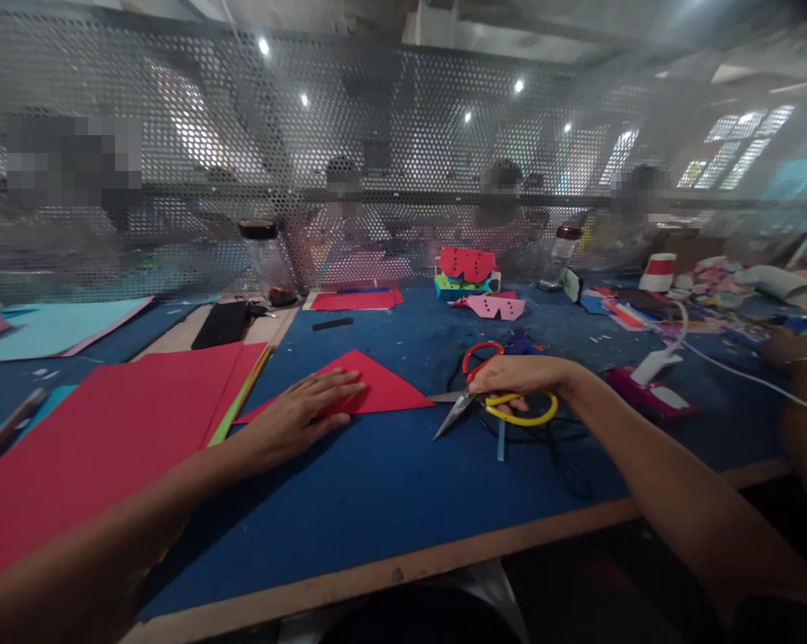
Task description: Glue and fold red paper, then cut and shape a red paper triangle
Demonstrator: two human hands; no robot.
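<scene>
My left hand [302,410] lies flat, fingers spread, on a folded red paper triangle [377,386] on the blue table [377,483]. To its right my right hand [521,376] grips a pair of scissors [490,398] with one red and one yellow handle loop. The scissor blades rest on the table and point left and down, their tip just right of the red triangle's corner.
A stack of large red sheets [101,438] lies at the left, light blue paper [55,324] behind it. Red and pink folded shapes [474,268], two jars, paper scraps and a white cable [726,362] crowd the far side. Another person's arm [802,394] is at right. A perforated metal screen stands behind.
</scene>
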